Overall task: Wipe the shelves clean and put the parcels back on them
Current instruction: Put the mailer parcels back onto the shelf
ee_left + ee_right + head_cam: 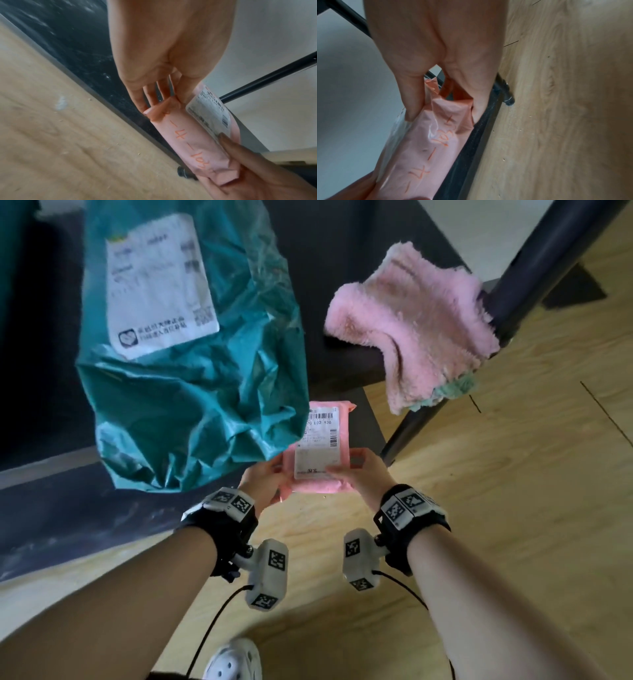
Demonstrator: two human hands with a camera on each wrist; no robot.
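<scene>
Pale wood-plank floor (513,508); dark speckled mat (68,508); white wall (274,40) behind

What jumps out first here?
The big crumpled teal parcel with its white label fills the upper left, on the dark shelf. Below it, left hand and right hand hold a pink parcel between them. A fluffy pink cloth drapes over the shelf's right edge.

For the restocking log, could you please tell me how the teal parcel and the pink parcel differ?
The teal parcel is large, crumpled and lies on the upper shelf; the pink parcel is small, flat and held by the left hand and right hand over the lower shelf. Both carry white shipping labels.
</scene>
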